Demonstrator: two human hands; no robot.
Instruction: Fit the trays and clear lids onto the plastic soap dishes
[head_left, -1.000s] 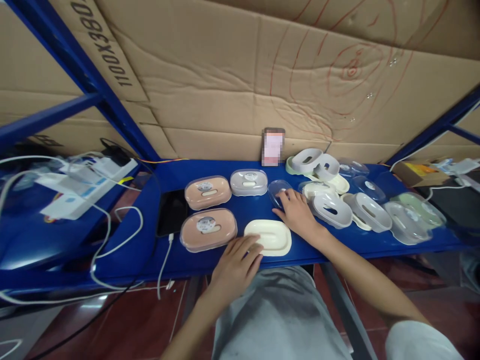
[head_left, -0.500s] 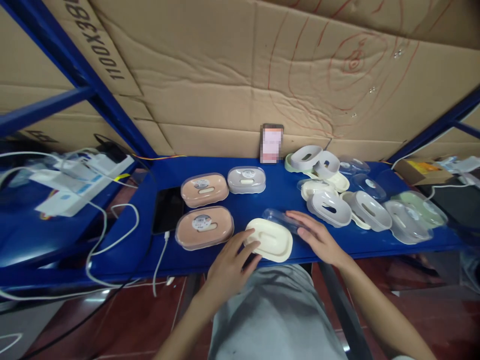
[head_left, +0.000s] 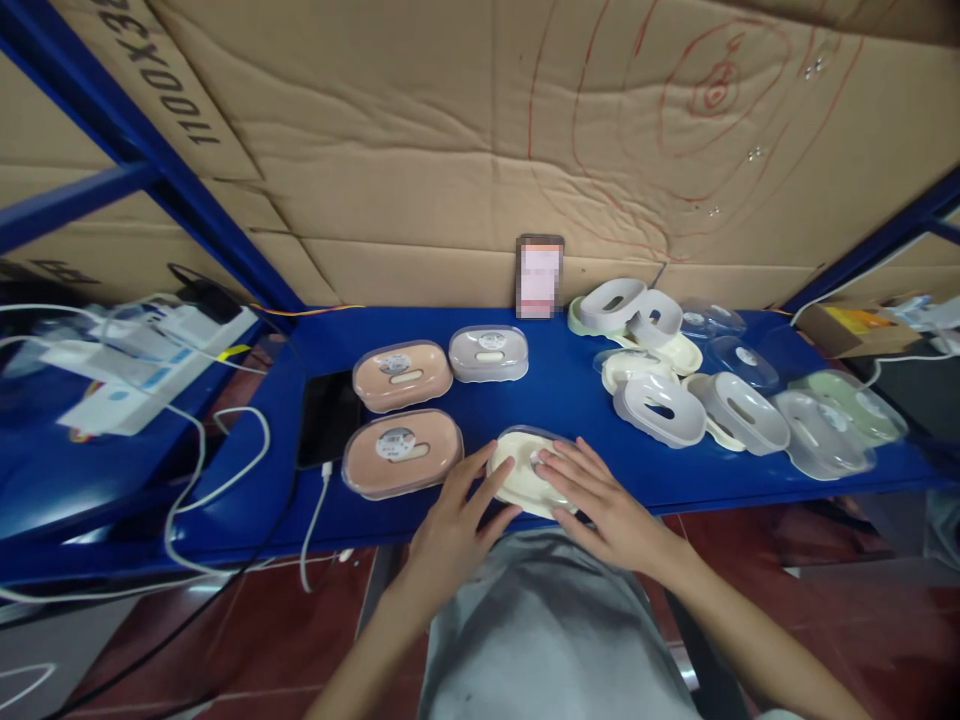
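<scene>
A cream soap dish (head_left: 517, 472) sits at the front edge of the blue shelf (head_left: 562, 395), with a clear lid over it. My right hand (head_left: 600, 500) lies flat on top of that lid, fingers spread and pressing down. My left hand (head_left: 457, 520) touches the dish's left rim with its fingertips. Two closed peach soap boxes (head_left: 401, 452) (head_left: 401, 375) and a closed grey one (head_left: 488, 353) lie to the left and behind.
Loose grey and cream soap dish parts (head_left: 660, 410) and clear lids (head_left: 739, 360) are heaped at the right. A phone (head_left: 540, 277) leans on the cardboard wall. A dark tablet (head_left: 326, 415), white cables (head_left: 217, 480) and chargers (head_left: 135, 360) lie at the left.
My right hand picked up a clear lid from the middle of the shelf, carried it toward me and set it on the cream dish. My left hand stayed at the dish's left rim.
</scene>
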